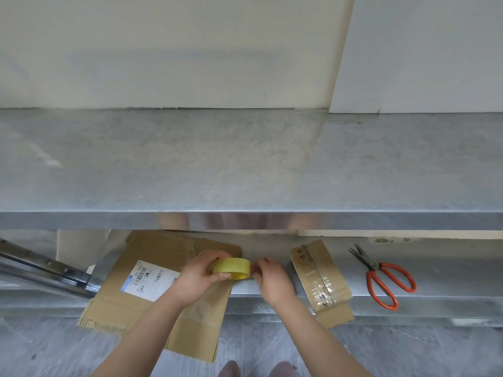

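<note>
My left hand (200, 276) grips a yellow roll of tape (231, 266) from the left, fingers over its top and thumb on its front. Just right of the roll, my right hand (270, 278) pinches at the roll's edge, where the loose tape end seems to be. Both hands hover over the lower steel shelf (449, 278). A flattened brown cardboard box (152, 270) with a white shipping label lies under my left hand and hangs over the shelf's front edge.
A smaller flattened carton (319, 278) with clear tape lies right of my hands, overhanging the shelf edge. Orange-handled scissors (381, 276) lie further right. The upper steel shelf (245, 164) stretches above, against a pale wall. Grey floor tiles lie below.
</note>
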`<control>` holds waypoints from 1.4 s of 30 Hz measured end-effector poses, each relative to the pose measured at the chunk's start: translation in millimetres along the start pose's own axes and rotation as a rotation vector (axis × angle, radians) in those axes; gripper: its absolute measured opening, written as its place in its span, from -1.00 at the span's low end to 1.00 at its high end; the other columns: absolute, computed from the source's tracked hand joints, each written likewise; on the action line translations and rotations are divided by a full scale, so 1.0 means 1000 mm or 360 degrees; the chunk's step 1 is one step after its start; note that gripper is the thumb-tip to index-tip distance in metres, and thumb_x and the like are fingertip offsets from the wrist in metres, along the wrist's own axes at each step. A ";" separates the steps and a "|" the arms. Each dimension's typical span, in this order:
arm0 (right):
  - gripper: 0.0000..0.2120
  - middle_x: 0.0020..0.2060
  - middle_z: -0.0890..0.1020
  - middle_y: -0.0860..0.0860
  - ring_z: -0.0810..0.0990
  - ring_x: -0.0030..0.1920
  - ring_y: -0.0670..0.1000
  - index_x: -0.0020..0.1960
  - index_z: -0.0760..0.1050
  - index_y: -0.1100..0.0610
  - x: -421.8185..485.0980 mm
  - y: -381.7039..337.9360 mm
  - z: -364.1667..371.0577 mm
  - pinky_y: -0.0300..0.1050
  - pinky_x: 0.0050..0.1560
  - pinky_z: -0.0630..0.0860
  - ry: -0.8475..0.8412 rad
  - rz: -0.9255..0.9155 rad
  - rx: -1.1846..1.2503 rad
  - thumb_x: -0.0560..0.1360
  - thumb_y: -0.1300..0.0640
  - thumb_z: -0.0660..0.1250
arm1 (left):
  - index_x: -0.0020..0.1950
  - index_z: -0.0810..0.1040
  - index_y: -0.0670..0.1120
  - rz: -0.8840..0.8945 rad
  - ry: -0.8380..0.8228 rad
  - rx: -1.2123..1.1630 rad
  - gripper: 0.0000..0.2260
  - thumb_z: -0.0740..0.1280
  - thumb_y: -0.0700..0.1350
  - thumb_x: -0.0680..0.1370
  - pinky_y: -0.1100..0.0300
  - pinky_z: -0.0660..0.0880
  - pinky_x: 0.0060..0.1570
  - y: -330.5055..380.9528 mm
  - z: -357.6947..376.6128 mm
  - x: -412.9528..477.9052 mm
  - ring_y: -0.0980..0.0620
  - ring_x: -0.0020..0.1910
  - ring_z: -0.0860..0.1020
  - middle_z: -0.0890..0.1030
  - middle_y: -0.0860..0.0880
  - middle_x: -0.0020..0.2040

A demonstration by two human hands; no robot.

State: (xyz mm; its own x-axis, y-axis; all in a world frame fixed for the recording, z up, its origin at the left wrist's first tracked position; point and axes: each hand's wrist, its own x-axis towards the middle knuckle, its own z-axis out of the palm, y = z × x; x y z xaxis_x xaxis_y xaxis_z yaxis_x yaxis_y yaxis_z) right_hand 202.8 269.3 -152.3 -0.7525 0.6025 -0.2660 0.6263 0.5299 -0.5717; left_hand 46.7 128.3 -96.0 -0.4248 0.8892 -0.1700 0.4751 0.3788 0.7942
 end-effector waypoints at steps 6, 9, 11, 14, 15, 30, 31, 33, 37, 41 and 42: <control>-0.81 0.13 0.47 0.11 0.41 0.17 0.13 0.12 0.54 0.14 -0.023 -0.004 -0.026 -0.14 0.13 0.32 0.0224 -0.0098 -0.0118 0.57 0.16 0.21 | 0.08 0.53 0.25 0.0057 0.0062 -0.0049 -0.67 0.50 -0.09 0.44 0.42 0.38 0.07 0.022 0.000 -0.003 0.27 0.11 0.49 0.57 0.19 0.09; -0.91 0.02 0.53 0.15 0.46 0.08 0.18 0.01 0.53 0.22 -0.031 -0.017 -0.045 -0.03 0.08 0.35 0.0386 -0.0150 0.0145 0.53 0.24 0.29 | 0.05 0.54 0.22 0.0078 0.0248 -0.0187 -0.66 0.51 -0.14 0.42 0.48 0.39 0.03 0.040 -0.006 -0.003 0.30 0.07 0.51 0.61 0.22 0.04; -0.90 -0.02 0.58 0.15 0.51 0.03 0.17 0.01 0.51 0.24 -0.037 -0.026 -0.056 -0.02 0.04 0.38 0.0340 -0.0126 0.0235 0.54 0.22 0.30 | 0.05 0.56 0.20 0.0136 0.0284 -0.0227 -0.66 0.51 -0.17 0.42 0.54 0.37 -0.02 0.050 -0.013 -0.007 0.34 0.05 0.52 0.61 0.29 0.03; -0.90 -0.13 0.65 0.06 0.60 -0.09 0.12 0.01 0.52 0.17 -0.052 -0.027 -0.066 -0.14 -0.16 0.38 0.0237 -0.0085 0.0314 0.55 0.14 0.31 | 0.09 0.58 0.17 0.0150 0.0241 -0.0277 -0.67 0.50 -0.17 0.44 0.53 0.36 0.02 0.057 -0.017 -0.021 0.34 0.07 0.53 0.62 0.26 0.05; -0.90 -0.16 0.65 0.01 0.60 -0.12 0.08 0.01 0.54 0.13 -0.058 -0.027 -0.069 -0.18 -0.19 0.37 0.0232 -0.0079 0.0299 0.54 0.13 0.32 | 0.09 0.58 0.16 0.0158 0.0237 -0.0296 -0.67 0.50 -0.18 0.43 0.52 0.36 0.04 0.058 -0.016 -0.027 0.33 0.08 0.53 0.62 0.27 0.06; -0.86 -0.47 0.59 -0.16 0.53 -0.44 -0.31 -0.24 0.59 -0.04 -0.141 0.045 -0.136 -0.47 -0.31 0.40 0.0029 0.0157 0.0347 0.38 0.10 0.54 | 0.10 0.53 0.01 0.0114 -0.0140 -0.0534 -0.74 0.42 0.03 0.46 0.26 0.37 0.10 0.111 0.061 -0.082 0.10 0.11 0.47 0.54 0.02 0.05; -0.85 -0.49 0.60 -0.15 0.54 -0.45 -0.30 -0.29 0.59 -0.04 -0.146 0.053 -0.140 -0.45 -0.32 0.44 0.0013 0.0170 0.0392 0.38 0.09 0.55 | 0.09 0.53 0.01 0.0112 -0.0133 -0.0548 -0.75 0.42 0.03 0.45 0.31 0.38 0.08 0.117 0.066 -0.083 0.11 0.11 0.48 0.54 0.03 0.05; -0.83 -0.51 0.60 -0.16 0.55 -0.45 -0.30 -0.32 0.60 -0.05 -0.156 0.068 -0.148 -0.44 -0.34 0.45 -0.0015 0.0201 0.0465 0.38 0.07 0.55 | 0.07 0.54 0.03 0.0118 -0.0121 -0.0549 -0.78 0.43 0.01 0.46 0.38 0.39 0.05 0.129 0.077 -0.084 0.12 0.11 0.48 0.55 0.03 0.05; -0.93 -0.45 0.62 -0.11 0.60 -0.37 -0.22 -0.10 0.63 0.06 -0.173 0.092 -0.160 -0.30 -0.16 0.57 -0.0221 0.0308 0.0759 0.45 0.15 0.50 | 0.10 0.55 0.05 0.0134 -0.0144 -0.0551 -0.80 0.44 -0.07 0.50 0.29 0.47 0.10 0.144 0.101 -0.088 0.10 0.14 0.51 0.55 0.03 0.08; -0.92 -0.32 0.61 -0.05 0.59 -0.30 -0.14 -0.06 0.60 0.09 -0.187 0.113 -0.174 -0.26 -0.18 0.53 -0.0496 0.0328 0.0966 0.49 0.24 0.44 | 0.10 0.57 0.05 0.0073 -0.0101 -0.0653 -0.77 0.47 -0.06 0.47 0.20 0.52 0.13 0.154 0.125 -0.098 0.07 0.16 0.54 0.56 0.01 0.11; -0.95 -0.32 0.60 -0.05 0.56 -0.31 -0.13 -0.08 0.60 0.09 -0.190 0.119 -0.176 -0.26 -0.21 0.50 -0.0513 0.0324 0.0912 0.49 0.21 0.44 | 0.10 0.58 0.06 0.0061 -0.0077 -0.0657 -0.77 0.47 -0.05 0.46 0.20 0.52 0.12 0.155 0.130 -0.102 0.09 0.16 0.55 0.56 0.02 0.10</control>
State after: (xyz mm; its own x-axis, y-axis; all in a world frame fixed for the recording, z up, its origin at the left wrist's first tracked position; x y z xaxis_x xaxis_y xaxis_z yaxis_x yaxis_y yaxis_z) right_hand 455.9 322.9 -32.8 -0.7099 0.4020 -0.5784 0.6220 -0.0276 -0.7825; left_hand 263.9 129.9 -31.4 -0.3712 0.9155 -0.1551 0.1368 0.2191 0.9661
